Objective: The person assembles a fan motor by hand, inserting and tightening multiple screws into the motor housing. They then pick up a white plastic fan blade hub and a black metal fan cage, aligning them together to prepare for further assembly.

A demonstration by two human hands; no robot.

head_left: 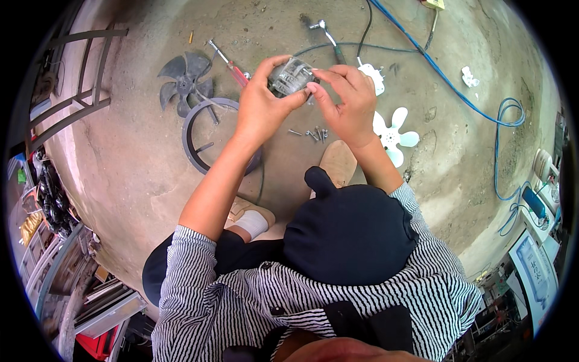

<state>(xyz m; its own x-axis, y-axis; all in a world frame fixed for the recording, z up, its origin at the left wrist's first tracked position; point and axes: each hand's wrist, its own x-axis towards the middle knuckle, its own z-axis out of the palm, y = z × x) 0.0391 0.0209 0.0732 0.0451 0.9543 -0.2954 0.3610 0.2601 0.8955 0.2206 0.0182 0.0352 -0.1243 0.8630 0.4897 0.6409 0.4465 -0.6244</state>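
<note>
My left hand point(263, 102) is wrapped around a small grey metal fan motor point(292, 76), raised above the floor. At its right end, my right hand point(350, 102) grips with thumb and fingertips close together; whether a small part is pinched there I cannot make out. Below the hands, several loose screws point(316, 134) lie on the floor. A dark fan blade point(184, 83) rests to the left, beside a round dark ring frame point(188, 134). A red-handled screwdriver point(237, 73) lies close to my left hand. Partly behind my right wrist is a pale fan blade point(392, 137).
Beyond my hands lie a ratchet-like tool point(329, 36) and a white plastic part point(374, 78). A blue hose point(446, 73) curves along the right. A metal frame point(90, 72) stands far left, with piled goods point(51, 193) below it. My shoe point(338, 161) is beneath my right forearm.
</note>
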